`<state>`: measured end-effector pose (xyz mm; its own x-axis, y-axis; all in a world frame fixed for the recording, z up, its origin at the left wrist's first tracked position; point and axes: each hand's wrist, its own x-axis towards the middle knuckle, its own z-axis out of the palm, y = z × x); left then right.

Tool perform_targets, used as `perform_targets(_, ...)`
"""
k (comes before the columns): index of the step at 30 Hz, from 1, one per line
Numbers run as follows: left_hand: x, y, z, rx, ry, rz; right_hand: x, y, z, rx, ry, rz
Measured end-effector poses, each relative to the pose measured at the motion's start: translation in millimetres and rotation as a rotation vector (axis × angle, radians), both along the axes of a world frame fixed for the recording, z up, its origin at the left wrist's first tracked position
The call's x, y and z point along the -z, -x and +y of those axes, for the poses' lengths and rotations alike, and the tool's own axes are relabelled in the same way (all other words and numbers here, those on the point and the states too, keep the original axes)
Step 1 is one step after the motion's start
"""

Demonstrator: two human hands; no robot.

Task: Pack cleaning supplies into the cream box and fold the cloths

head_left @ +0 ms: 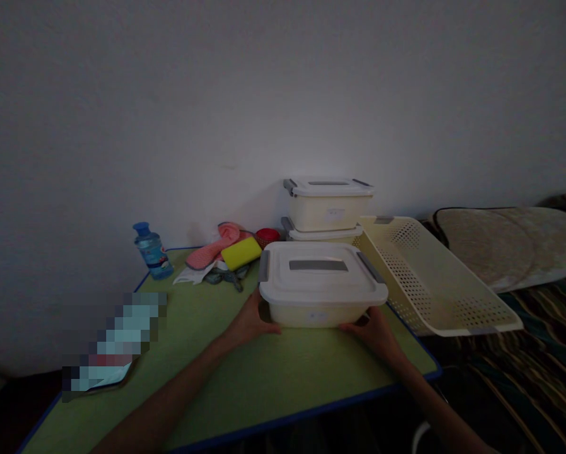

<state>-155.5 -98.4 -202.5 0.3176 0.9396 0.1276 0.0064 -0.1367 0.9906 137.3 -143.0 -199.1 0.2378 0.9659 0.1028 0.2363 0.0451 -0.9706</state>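
A cream storage box (pixel 318 312) with a white lid and grey side clips is in front of me at the table's middle right. My left hand (pixel 254 320) grips its lower left corner, thumb along the front and the other fingers hidden behind the side. At the lower right corner my right hand (pixel 373 329) holds it the same way, its fingers partly hidden. Whether the box rests on the table or is slightly raised, I cannot tell. Behind it, another lidded box (pixel 330 211) is stacked on a similar one (pixel 325 235).
The green table (pixel 207 391) has a blue edge. On it are a blue bottle (pixel 154 255), a pink cloth (pixel 211 252), a yellow sponge (pixel 241 253), a red basket (pixel 267 236) and a pixelated flat object (pixel 117 340). A large perforated basket (pixel 424 277) stands right, beside a rolled beige cushion (pixel 505 246).
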Motion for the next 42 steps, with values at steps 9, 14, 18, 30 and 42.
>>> perform_targets(9, -41.7, 19.1, 37.9, -0.265, 0.068, -0.197, -43.4, -36.0, 24.0, -0.082, -0.066, 0.261)
perform_targets(14, -77.9, -10.1, 41.7, -0.231, 0.039, -0.326, -81.1, -18.3, 58.8, -0.053, -0.059, 0.423)
perform_targets(18, -84.9, -20.8, 37.8, -0.16, 0.146, -0.259, -82.8, -17.7, 81.1, -0.182, -0.039, 0.365)
perform_targets(30, -85.3, -19.6, 36.1, -0.151, 0.119, -0.18, -63.2, -15.1, 72.9, -0.21, -0.211, 0.416)
perform_targets(42, -78.1, -12.3, 42.3, -0.12, 0.033, -0.077, -58.3, -21.0, 71.9, -0.178, -0.105, 0.405)
